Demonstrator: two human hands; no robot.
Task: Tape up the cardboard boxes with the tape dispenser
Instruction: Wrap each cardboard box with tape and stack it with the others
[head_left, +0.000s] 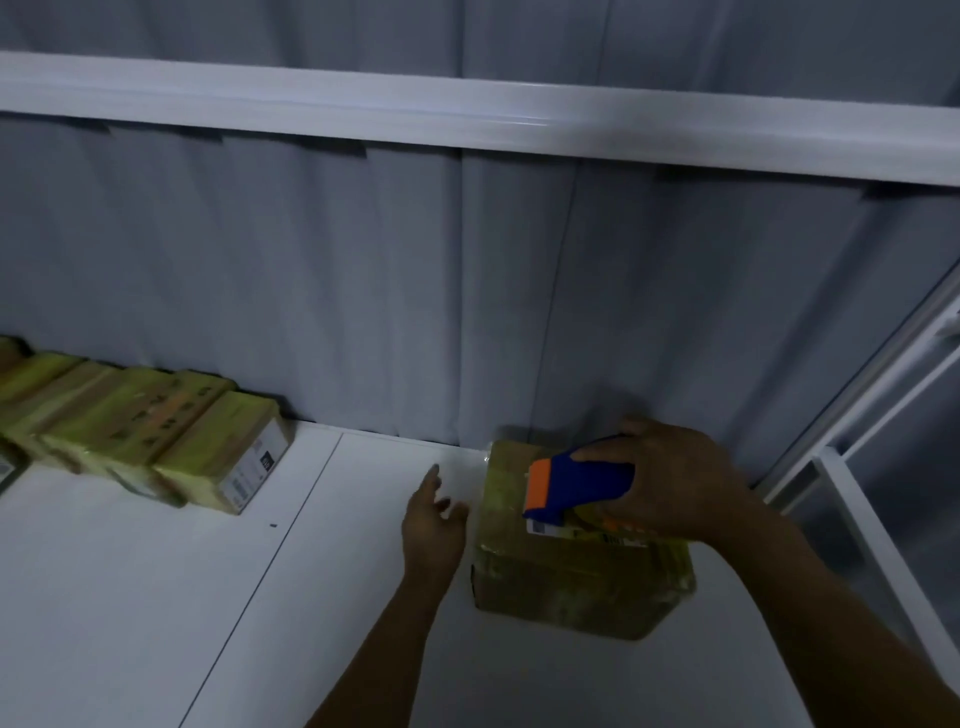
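- 2 hands: a left hand (434, 525) and a right hand (675, 483).
- 1 tape dispenser (582, 483), blue and orange.
- 1 cardboard box (571, 577) alone at the right.
- At least 4 other boxes (130, 421) in a row at the left; blur and the frame edge hide the full count.
- 1 white table (156, 597).
- 1 grey curtain (311, 260), 1 white rail (467, 119).

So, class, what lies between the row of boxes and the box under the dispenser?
In the head view: white table crossed by a dark seam, and the left hand beside the box.

right hand (670, 480) gripping tape dispenser (576, 480) on cardboard box (576, 577)
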